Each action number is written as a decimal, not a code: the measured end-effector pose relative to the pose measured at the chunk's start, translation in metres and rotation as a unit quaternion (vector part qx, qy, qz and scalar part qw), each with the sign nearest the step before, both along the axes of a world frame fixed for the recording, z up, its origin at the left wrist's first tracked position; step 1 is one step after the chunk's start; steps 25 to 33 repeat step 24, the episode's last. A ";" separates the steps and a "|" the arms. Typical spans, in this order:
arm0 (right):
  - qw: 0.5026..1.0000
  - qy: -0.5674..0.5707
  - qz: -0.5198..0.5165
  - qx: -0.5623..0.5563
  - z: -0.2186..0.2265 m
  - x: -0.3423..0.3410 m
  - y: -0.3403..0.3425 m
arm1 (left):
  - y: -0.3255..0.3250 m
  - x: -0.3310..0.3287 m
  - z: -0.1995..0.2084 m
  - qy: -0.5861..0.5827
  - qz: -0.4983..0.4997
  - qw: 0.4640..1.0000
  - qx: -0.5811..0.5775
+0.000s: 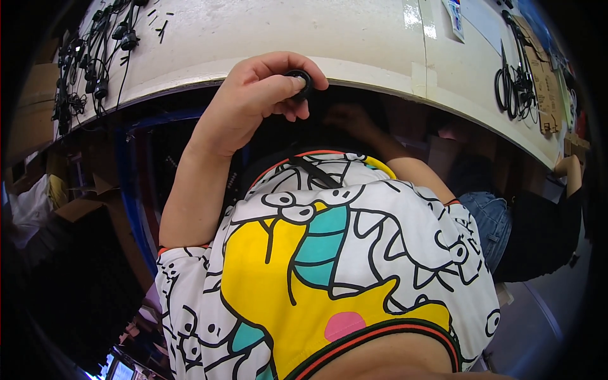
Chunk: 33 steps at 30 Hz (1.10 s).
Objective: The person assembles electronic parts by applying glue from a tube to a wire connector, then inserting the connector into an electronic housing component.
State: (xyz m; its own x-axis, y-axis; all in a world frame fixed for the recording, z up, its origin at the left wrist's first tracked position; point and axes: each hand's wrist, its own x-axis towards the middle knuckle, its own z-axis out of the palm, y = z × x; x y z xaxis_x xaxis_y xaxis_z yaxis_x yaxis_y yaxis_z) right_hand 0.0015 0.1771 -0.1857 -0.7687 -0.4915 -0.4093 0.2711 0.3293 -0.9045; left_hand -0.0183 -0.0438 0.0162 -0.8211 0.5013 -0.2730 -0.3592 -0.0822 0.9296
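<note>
My left hand (pixel 259 88) is raised at the near edge of the white table (pixel 278 38). Its fingers and thumb are closed around a small round black piece (pixel 302 81), and the thumb lies across its face. What exactly the piece is does not show. Lower and further right, my right hand (pixel 348 119) is in the shadow below the table edge, in front of my body. Its fingers are too dark to make out, and so is anything in them.
Black cables with sockets (pixel 130 41) lie on the table's left, beside small black sticks (pixel 163 30). Black-handled scissors (pixel 505 88), more black cable and cardboard (pixel 546 88) are at the right end. Another person in dark clothes and jeans (pixel 486 221) is close by on my right.
</note>
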 end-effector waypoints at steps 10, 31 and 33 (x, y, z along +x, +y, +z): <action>0.998 0.049 -0.021 0.031 -0.022 -0.009 0.001 | 0.016 0.007 -0.004 0.075 0.003 0.994 0.077; 0.961 0.256 0.080 0.065 0.234 -0.098 -0.003 | 0.007 0.002 -0.027 0.261 0.072 0.955 0.120; 0.961 0.256 0.080 0.065 0.234 -0.098 -0.003 | 0.007 0.002 -0.027 0.261 0.072 0.955 0.120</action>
